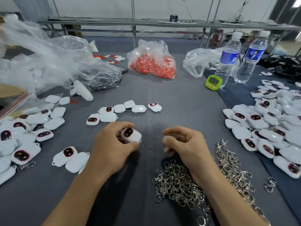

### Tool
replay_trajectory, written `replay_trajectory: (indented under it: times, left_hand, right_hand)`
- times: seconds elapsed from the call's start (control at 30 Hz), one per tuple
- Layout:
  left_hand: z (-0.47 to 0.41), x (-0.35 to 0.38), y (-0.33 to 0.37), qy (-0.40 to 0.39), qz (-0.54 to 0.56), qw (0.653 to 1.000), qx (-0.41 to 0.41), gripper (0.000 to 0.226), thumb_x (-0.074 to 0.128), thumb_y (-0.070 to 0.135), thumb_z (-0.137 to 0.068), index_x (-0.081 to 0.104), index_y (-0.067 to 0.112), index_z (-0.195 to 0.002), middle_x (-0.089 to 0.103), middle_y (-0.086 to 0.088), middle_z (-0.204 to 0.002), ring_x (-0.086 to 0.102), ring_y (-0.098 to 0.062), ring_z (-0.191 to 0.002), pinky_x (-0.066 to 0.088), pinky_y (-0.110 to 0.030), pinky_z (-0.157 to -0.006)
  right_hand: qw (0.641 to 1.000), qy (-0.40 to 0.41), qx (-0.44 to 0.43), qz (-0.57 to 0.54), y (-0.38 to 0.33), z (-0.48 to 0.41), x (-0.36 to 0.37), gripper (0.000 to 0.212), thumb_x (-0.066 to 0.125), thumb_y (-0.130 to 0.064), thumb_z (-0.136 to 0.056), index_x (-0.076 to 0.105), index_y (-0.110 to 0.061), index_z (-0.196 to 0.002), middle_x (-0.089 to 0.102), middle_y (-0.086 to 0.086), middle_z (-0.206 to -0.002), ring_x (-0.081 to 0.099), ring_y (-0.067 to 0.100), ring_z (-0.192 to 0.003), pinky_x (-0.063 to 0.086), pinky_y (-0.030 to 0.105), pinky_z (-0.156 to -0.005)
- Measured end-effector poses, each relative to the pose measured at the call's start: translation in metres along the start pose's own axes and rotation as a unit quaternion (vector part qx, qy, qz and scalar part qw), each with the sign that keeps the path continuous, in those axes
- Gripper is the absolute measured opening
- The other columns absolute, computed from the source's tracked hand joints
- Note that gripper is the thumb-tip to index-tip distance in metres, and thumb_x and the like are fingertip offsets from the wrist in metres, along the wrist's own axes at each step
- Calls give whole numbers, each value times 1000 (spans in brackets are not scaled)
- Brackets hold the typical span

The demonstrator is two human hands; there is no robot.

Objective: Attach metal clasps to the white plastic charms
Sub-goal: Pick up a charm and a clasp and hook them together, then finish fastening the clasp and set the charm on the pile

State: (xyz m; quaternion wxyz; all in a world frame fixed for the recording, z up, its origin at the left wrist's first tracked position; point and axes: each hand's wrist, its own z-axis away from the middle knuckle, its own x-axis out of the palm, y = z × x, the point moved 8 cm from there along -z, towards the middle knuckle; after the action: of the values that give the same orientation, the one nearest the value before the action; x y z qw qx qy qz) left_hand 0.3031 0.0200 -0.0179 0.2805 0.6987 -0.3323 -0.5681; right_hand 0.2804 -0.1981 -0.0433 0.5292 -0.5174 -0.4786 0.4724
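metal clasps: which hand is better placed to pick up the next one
Right: the right hand sits beside the clasp pile, while the left hand grips a white charm.

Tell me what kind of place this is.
Probably a small assembly workshop: heaps of identical white plastic charms, a loose pile of metal clasps, a bulk bag of orange parts, long metal-framed benches behind.

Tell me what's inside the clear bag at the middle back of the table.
The clear bag is packed with small orange-red pieces. The crinkled plastic blurs them, so their exact shape cannot be told, and the deeper ones are covered.
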Motion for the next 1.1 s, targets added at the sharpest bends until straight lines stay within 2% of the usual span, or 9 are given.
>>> replay_trajectory:
  times: [0.1, 0.17, 0.23, 0.33, 0.47, 0.63, 0.87, 1.0, 1.1]
  left_hand:
    - [17, 27, 42, -64, 59, 990, 110, 61, 86, 20, -71, 67, 44, -123, 67, 33, -114, 62, 12, -106, 46, -10, -93]
    - [25, 40, 58, -85, 48, 982, 162, 69, 80, 13, -73, 63, 46, -130, 62, 35, -126, 55, 17, -117, 39, -6, -99]
    - [28, 42, 57, -48, 5, 984, 170, 66, 80, 11, -77, 62, 40, -134, 60, 28, -133, 50, 19, -120, 34, -4, -102]
    - [31, 51, 50, -65, -62, 987, 131, 43, 77, 28, -83, 69, 39, -124, 67, 28, -110, 52, 18, -98, 33, 4, -85]
    - [39, 77, 49, -186, -127, 964, 143, 30, 70, 42, -89, 70, 43, -119, 56, 26, -113, 46, 4, -108, 37, -15, -93]
    - [34, 78, 51, -210, -98, 966, 119, 12, 78, 35, -82, 78, 40, -92, 63, 22, -103, 58, 0, -97, 47, -24, -87]
    - [33, 68, 44, -117, 2, 991, 70, 13, 81, 24, -80, 76, 33, -72, 66, 23, -89, 59, 5, -83, 38, -5, -70]
    - [23, 41, 43, 17, 70, 995, 65, 20, 80, 16, -81, 74, 31, -71, 66, 23, -90, 61, -1, -82, 39, -6, -70]
    - [22, 37, 39, 43, 85, 994, 56, 20, 80, 16, -81, 74, 32, -70, 66, 23, -91, 62, -3, -85, 39, -6, -71]
  right_hand:
    - [998, -60, 0, 2, -2, 6, 20, 19, 74, -29, -81, 77, -24, -99, 76, 4, -79, 67, 13, -63, 53, 27, -58]
    - [996, -82, -14, 30, -6, 9, 23, 14, 72, -20, -86, 75, -22, -99, 73, 3, -76, 65, 13, -64, 53, 29, -58]
    - [999, -34, -11, 40, -6, 4, 8, 9, 69, -7, -90, 73, -15, -93, 71, 12, -73, 61, 16, -61, 52, 34, -56]
    - [997, 67, 25, 34, -3, -2, -23, 15, 66, -1, -90, 67, -15, -86, 70, 7, -67, 55, 14, -51, 46, 27, -49]
    - [994, 79, 51, -47, 0, -1, -26, 23, 71, -3, -69, 55, -15, -80, 69, 31, -83, 64, 25, -61, 51, 30, -53]
    - [995, 60, 56, -49, 5, 0, -19, 25, 63, -10, -60, 53, -17, -81, 70, 23, -76, 68, 27, -62, 56, 36, -58]
    - [997, 64, 39, -8, 2, -2, -23, 12, 65, -7, -69, 69, -16, -76, 73, 12, -72, 67, 24, -60, 55, 34, -55]
    - [998, -23, 14, 55, -4, 2, -8, 5, 76, -18, -80, 78, -17, -76, 70, 7, -67, 60, 20, -57, 48, 28, -50]
    - [997, -54, 16, 61, -4, 5, 1, 5, 77, -11, -81, 79, -15, -80, 72, 13, -71, 62, 23, -55, 47, 27, -48]
